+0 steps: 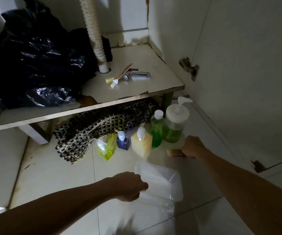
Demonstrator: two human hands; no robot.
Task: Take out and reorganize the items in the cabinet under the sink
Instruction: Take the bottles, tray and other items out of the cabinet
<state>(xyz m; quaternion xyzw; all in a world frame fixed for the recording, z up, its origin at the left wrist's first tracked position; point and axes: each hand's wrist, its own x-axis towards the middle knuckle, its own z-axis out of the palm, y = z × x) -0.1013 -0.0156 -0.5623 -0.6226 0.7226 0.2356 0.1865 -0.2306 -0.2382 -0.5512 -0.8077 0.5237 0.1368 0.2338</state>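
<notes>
Clear plastic rectangular tub, pinched at its rim by the left hand, sits on the floor at six o'clock, seemingly to collect bottles, while the right hand grips a small tan block.

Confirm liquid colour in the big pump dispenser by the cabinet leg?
Green, filling roughly the lower half of the clear pump dispenser; its pump and cap are white. Head view.

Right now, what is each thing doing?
Left hand: grip on the clear plastic container.
Right hand: grip on a small tan object, too blurred to name.
Green pump bottle: upright on the floor.
Black bag: crumpled on the shelf.
</notes>
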